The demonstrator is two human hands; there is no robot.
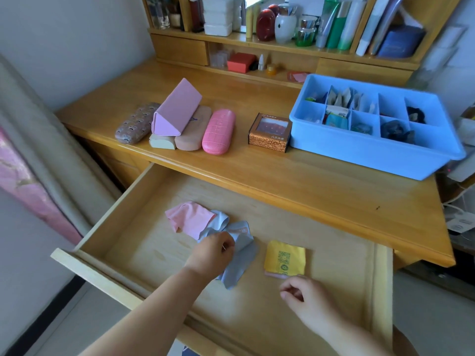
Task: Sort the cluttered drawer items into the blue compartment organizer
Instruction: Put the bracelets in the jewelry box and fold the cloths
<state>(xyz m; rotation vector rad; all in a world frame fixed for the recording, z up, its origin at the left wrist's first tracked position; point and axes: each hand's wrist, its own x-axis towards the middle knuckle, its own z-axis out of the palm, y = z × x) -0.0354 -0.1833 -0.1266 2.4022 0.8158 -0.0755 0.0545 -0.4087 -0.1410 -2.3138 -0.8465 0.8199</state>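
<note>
Our left hand (214,254) pinches blue cloth (237,255) mid-drawer (383,291); pink cloth (189,218) overlaps, may drag along. Right hand (304,298) loosely curled, holding nothing, near yellow packet (284,257).

Wooden desk (257,173), shelf hutch (282,51), pale wall (77,34), perhaps daylight

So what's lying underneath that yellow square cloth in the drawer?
A strip of something pink shows below the near edge of the yellow cloth, on the drawer floor. It looks like another cloth, but the yellow one covers the rest, so its full shape is hidden.
</note>
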